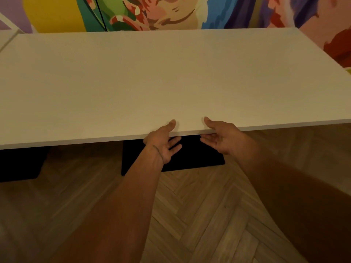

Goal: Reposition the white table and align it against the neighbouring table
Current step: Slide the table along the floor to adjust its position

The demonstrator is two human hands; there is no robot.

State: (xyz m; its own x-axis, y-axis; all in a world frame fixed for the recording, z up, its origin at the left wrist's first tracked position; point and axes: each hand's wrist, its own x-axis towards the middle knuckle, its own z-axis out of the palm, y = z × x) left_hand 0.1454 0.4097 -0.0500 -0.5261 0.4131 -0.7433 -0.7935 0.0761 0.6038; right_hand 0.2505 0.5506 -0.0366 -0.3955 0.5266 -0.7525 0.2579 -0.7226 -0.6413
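Since both hands sit close together at mid-edge, fingers should close under the lip and push evenly, or the top likely swivels. Left hand (pixel 163 143) and right hand (pixel 221 138): thumbs on top of the white table (pixel 171 76), fingers straight and loose below its near edge, not clamped. Table lies directly ahead. Neighbouring table (pixel 6 40) just beside its far-left corner; contact unclear.

A mural wall (pixel 171 14) of bold flat colour, in yellow, teal, green, peach, blue, purple and red, fills the far side of the room. A herringbone wood floor (pixel 199 215) spreads below in warm, dim, yellowish light, darker toward the near corners.
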